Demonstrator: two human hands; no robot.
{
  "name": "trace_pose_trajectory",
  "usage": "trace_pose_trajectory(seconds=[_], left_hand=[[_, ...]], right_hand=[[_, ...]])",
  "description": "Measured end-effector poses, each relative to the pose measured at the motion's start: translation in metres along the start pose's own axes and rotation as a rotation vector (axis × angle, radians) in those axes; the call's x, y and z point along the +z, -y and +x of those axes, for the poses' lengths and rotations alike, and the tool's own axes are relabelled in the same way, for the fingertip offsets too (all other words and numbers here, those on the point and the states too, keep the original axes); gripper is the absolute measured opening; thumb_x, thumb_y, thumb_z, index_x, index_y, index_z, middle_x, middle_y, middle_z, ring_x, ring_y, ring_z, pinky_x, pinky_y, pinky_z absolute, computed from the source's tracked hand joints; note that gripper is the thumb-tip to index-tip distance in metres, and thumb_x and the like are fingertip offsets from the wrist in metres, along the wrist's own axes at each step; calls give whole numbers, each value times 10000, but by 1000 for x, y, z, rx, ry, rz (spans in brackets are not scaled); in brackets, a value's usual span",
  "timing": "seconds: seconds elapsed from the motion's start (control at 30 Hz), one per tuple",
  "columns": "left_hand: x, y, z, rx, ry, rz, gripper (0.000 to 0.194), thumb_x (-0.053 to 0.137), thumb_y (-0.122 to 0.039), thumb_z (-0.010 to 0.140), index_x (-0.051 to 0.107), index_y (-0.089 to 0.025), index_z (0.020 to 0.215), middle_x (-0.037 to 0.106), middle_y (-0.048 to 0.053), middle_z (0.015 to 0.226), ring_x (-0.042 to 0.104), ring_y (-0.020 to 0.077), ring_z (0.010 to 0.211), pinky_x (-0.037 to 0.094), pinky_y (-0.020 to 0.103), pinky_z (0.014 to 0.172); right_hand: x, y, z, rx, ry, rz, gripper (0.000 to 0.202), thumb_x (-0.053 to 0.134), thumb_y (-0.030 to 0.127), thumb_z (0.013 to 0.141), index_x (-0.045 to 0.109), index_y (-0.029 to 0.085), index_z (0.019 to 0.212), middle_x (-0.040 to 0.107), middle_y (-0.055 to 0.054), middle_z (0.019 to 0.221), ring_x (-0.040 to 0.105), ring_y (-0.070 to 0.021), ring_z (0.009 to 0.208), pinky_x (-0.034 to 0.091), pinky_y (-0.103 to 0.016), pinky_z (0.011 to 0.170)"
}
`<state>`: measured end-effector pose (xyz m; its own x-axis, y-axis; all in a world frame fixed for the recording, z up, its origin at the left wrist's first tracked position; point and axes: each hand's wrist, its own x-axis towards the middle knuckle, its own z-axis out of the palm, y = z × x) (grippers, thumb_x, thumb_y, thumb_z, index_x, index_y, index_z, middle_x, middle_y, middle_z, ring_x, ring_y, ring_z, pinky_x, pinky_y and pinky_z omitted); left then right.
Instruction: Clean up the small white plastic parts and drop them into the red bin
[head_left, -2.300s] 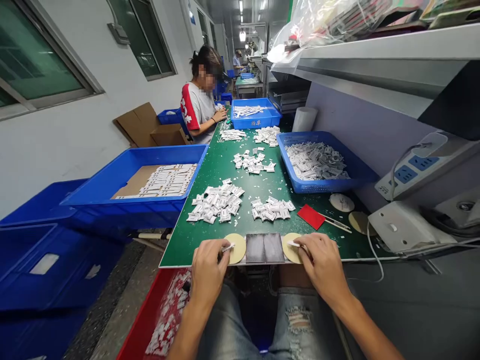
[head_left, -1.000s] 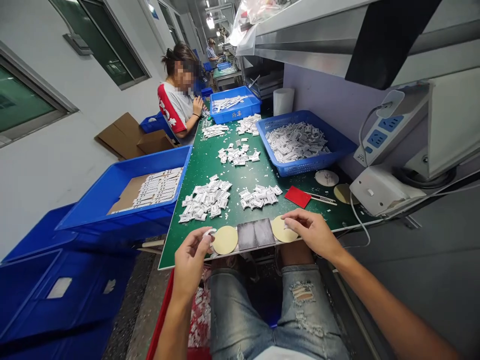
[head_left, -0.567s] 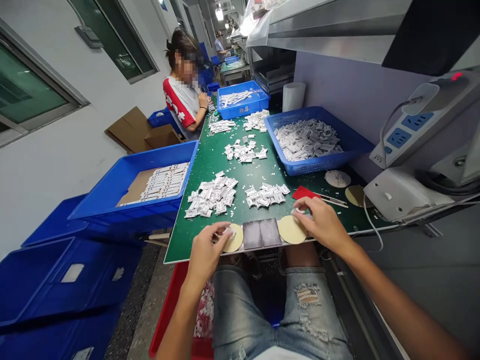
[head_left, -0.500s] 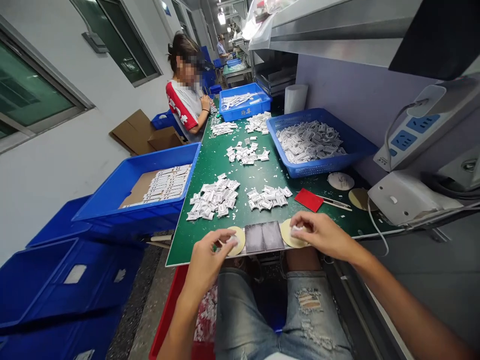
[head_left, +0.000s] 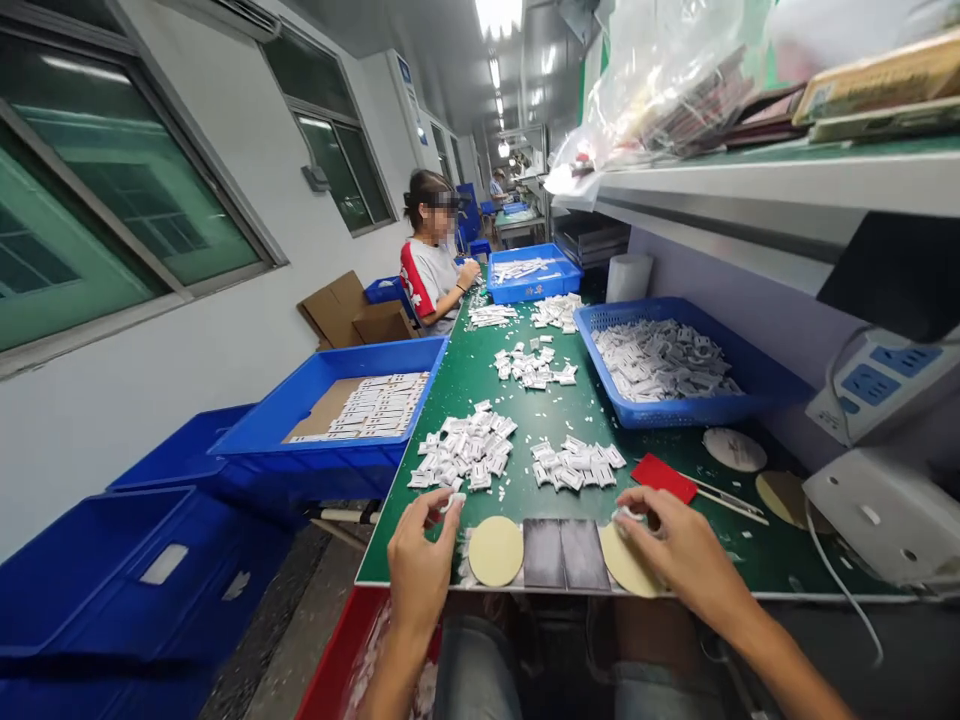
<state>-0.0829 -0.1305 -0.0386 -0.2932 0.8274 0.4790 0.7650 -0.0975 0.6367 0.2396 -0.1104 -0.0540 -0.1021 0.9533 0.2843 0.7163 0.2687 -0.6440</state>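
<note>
Two hands, left (head_left: pixel 421 545) and right (head_left: pixel 675 545), each pinching one small white piece (head_left: pixel 452 501) over the tabletop (head_left: pixel 536 420).
Near them lie two yellow discs (head_left: pixel 496 551) — two dark plates (head_left: pixel 565 554) between; beyond, five loose white piles (head_left: pixel 465 447), a blue basket (head_left: pixel 675 412) heaped with white pieces, and two blue trays (head_left: pixel 259 428) — one on the tabletop, one beside it — holding white strips.
</note>
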Motion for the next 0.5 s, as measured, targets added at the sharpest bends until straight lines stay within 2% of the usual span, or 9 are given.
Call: trace_pose_trajectory(seconds=[0.07,0.13,0.23,0.3,0.33,0.4,0.47,0.5], left_hand=[[6,11,2,-25,-21,-54,293,570,-442,880,676,-201,1008,700,57,974,617,184,812,485,311,776],[13,21,3,-62,-37,-82,314,559,-449,884,676,-192,1021,700,64,972,618,182,801,488,309,771],[18,30,4,-153,-62,-99,341,558,-465,876,682,-185,1027,693,47,851,596,168,690,485,284,675],[19,33,4,-190,-80,-101,345,562,-470,870,686,-186,1023,677,29,782,577,159,642,473,268,626],[19,33,4,-195,-83,-99,343,562,-468,870,686,-187,1021,670,23,761,571,156,630,469,264,616],[19,33,3,-183,-72,-89,330,555,-454,875,685,-191,1025,656,14,737,556,149,610,462,261,617],[19,32,3,-166,-61,-67,310,543,-430,885,683,-192,1027,652,15,745,547,144,610,456,261,637],[19,31,2,-162,-54,-55,301,539,-418,888,682,-192,1027,653,18,757,548,143,618,453,262,649]], right_hand=[[5,13,7,-75,90,34,191,535,375,896,671,257,959,708,-26,904,652,-179,763,510,-300,699],[12,26,15,-133,101,17,212,520,367,907,686,259,982,719,-32,924,661,-188,774,519,-315,710],[20,36,26,-161,-42,-51,264,495,358,919,680,252,1076,708,-63,1053,660,-226,918,516,-367,804],[22,42,30,-116,-105,-33,308,493,385,924,657,244,1143,688,-80,1118,649,-238,948,501,-395,853],[21,46,31,-72,-79,11,331,496,416,923,649,246,1162,690,-80,1105,650,-237,918,502,-395,844],[13,57,28,35,96,180,390,492,488,920,632,254,1200,715,-68,993,649,-219,792,516,-369,762],[-4,70,21,128,282,405,475,438,532,935,563,256,1302,723,-62,871,627,-200,670,518,-340,648],[-15,75,15,140,305,489,514,387,533,953,499,253,1369,719,-61,819,607,-190,607,510,-331,601]])
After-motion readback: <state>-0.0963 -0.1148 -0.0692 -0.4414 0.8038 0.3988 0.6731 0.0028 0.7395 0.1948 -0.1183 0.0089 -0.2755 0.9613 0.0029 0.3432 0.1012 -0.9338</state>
